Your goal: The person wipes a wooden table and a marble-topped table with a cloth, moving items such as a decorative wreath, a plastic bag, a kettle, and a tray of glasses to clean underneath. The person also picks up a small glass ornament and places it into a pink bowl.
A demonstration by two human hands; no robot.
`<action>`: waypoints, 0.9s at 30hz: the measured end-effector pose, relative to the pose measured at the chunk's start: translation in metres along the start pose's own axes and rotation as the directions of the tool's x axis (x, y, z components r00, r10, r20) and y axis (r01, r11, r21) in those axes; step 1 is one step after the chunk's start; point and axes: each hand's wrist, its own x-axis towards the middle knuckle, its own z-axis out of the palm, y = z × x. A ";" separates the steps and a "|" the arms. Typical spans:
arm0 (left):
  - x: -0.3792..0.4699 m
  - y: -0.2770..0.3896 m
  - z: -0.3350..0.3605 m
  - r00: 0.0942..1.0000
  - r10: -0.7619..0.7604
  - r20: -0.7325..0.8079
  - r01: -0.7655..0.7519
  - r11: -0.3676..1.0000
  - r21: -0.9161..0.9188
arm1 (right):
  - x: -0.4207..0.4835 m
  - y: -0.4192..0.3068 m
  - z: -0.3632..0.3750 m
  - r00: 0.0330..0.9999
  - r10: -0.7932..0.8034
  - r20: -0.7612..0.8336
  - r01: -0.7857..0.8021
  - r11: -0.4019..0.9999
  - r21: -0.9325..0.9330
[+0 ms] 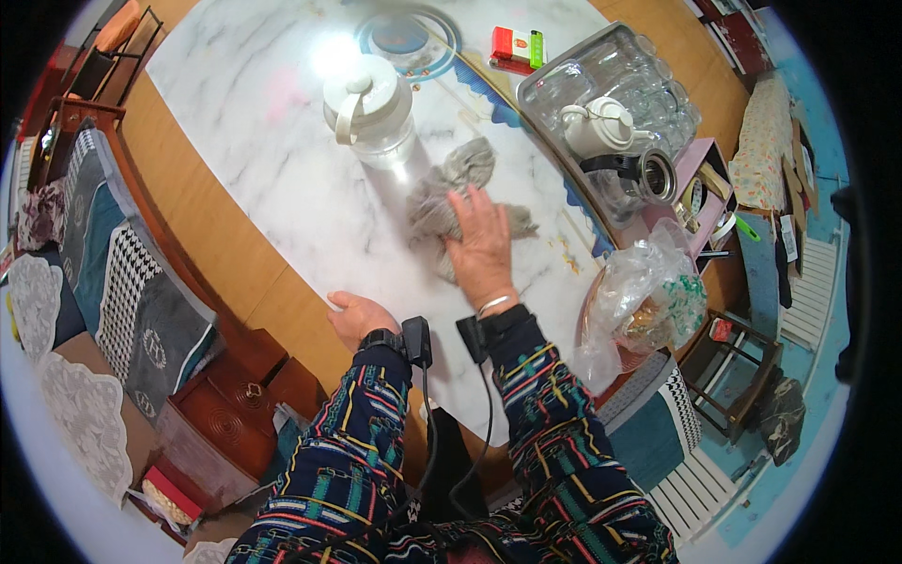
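Under my right hand [482, 243] lies a crumpled grey-beige cloth [471, 163] on the white marble-patterned tabletop cover [275, 176]. The palm presses on the cloth and my fingers stretch forward over it. My left hand [361, 319] is at the table's left edge, nearer to me, with no object visible in it; some of its fingers are hidden. Just beyond the cloth and to its left stands a clear pitcher [384, 144] with a white lid and handle, upright and apart from my hands.
At right, a tray [557, 151] holds upturned glasses [638, 77], a white teapot [599, 127] and a glass pot [627, 187]. Nearby are a pink box [694, 173], a plastic bag [634, 303], and a red pack [511, 48] with a green lighter [537, 49]. A wooden bench [232, 416] stands left.
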 end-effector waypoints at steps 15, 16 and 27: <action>0.029 -0.029 0.021 0.990 0.141 -0.015 -0.142 0.990 -0.025 | -0.129 0.045 -0.026 0.950 0.287 -0.125 -0.311 0.909 -0.279; 0.032 -0.032 0.019 0.992 0.121 0.027 -0.118 0.989 -0.085 | -0.130 0.044 -0.025 0.955 0.279 -0.101 -0.297 0.903 -0.311; 0.001 -0.008 -0.014 0.207 0.974 0.094 -0.951 0.222 -0.216 | -0.131 0.044 -0.021 0.960 0.251 -0.127 -0.279 0.905 -0.323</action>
